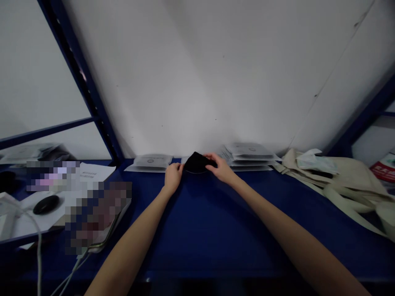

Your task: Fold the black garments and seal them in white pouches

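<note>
Black cloth (196, 163), folded to a rough triangle, sits in the grip at the back edge of a blue shelf top (210, 222); can't tell if it's resting on the shelf or held just above it. Head view: left hand (173, 176) has its fingers pressed to the cloth's left edge, right hand (219, 168) is curled over the cloth's right side with fingers on top. Both hands closed on the cloth, gripping it. Bare forearms run up from the bottom of the frame to the grip. Just left of the grip: one white packet (151, 163) lying flat, printed with a round mark. Just right of the grip: stack of white packets (249, 156), slightly fanned. Behind the grip: white wall (197, 82). Well right of the grip: heaped beige canvas bag (345, 185) with a pale packet (316, 162) on top. Well left of the grip: sheet of paper (95, 172), black computer mouse (46, 204), white cable (38, 246), blue metal shelf post (89, 98). Two pixelated patches (98, 216) hide whatever lies there.
</note>
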Demonstrator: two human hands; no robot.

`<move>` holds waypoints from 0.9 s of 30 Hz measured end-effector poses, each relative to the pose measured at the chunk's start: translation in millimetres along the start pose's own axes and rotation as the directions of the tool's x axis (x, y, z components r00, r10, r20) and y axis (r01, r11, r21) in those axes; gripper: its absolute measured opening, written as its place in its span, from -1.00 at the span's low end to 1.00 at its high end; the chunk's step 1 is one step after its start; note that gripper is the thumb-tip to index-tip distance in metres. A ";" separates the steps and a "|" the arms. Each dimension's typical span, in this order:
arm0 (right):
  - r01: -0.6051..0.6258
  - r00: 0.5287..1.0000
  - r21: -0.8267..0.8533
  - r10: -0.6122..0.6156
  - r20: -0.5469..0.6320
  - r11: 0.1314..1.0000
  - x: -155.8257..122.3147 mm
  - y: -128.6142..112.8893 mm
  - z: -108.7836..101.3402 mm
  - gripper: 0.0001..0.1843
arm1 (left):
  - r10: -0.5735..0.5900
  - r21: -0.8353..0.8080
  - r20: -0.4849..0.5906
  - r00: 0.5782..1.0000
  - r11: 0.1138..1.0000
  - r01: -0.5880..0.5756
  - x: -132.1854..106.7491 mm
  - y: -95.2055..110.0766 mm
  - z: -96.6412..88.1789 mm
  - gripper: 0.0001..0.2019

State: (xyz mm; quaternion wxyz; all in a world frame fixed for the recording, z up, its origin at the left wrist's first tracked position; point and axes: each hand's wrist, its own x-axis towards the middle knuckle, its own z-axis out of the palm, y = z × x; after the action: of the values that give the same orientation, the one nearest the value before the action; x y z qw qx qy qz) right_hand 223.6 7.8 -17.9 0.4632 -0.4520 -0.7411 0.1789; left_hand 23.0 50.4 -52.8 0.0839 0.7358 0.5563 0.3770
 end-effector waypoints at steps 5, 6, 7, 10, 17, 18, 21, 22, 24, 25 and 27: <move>-0.107 0.994 0.442 0.106 0.028 0.891 4.3 -5.5 -9.4 -0.47 | -0.066 0.006 0.004 0.998 0.998 0.066 -0.3 0.7 -3.1 -0.71; -0.110 0.994 0.502 0.110 0.029 0.858 4.8 -7.4 -10.9 -0.47 | -0.089 0.020 0.010 0.996 0.996 0.089 -0.9 0.8 -4.2 -0.72; -0.111 0.993 0.546 0.112 0.032 0.831 5.0 -9.7 -12.2 -0.48 | -0.108 0.035 0.016 0.994 0.994 0.107 -1.7 1.0 -5.4 -0.72; -0.162 0.986 0.568 0.115 0.118 0.807 3.7 -20.2 -15.0 -0.57 | -0.101 0.061 0.047 0.994 0.993 0.098 -3.8 2.0 -8.9 -0.73; -0.210 0.754 0.160 0.056 0.655 0.964 -6.4 -53.1 -27.5 -0.78 | -0.087 0.211 0.056 0.995 0.975 0.073 -5.1 6.8 -9.1 -0.69; -0.172 0.707 0.075 0.070 0.704 0.982 -7.4 -56.4 -30.6 -0.76 | -0.092 0.231 0.065 0.994 0.970 0.075 -5.6 7.2 -8.8 -0.69; -0.090 0.619 -0.105 0.138 0.773 0.990 -9.0 -62.2 -40.6 -0.72 | -0.129 0.273 0.100 0.987 0.957 0.097 -7.4 8.5 -9.0 -0.71; -0.078 0.604 -0.133 0.153 0.782 0.988 -9.2 -63.1 -43.8 -0.72 | -0.141 0.287 0.106 0.984 0.952 0.106 -7.9 9.4 -9.7 -0.71; -0.073 0.602 -0.163 0.173 0.780 0.984 -9.6 -63.3 -49.5 -0.73 | -0.149 0.315 0.093 0.984 0.942 0.112 -8.7 12.3 -12.4 -0.72; -0.079 0.612 -0.179 0.190 0.768 0.981 -9.9 -62.6 -51.7 -0.74 | -0.135 0.325 0.079 0.988 0.940 0.103 -9.0 14.8 -14.5 -0.71; -0.112 0.626 -0.244 0.259 0.735 0.963 -10.8 -59.5 -54.6 -0.78 | -0.065 0.317 0.062 0.996 0.947 0.042 -10.6 22.4 -19.8 -0.71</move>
State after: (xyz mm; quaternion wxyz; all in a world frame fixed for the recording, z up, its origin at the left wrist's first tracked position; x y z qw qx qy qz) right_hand 241.6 -41.0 44.8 0.0463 -0.4478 -0.8284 0.3333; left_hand 26.1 27.0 -31.6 -0.0047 0.7373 0.6258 0.2544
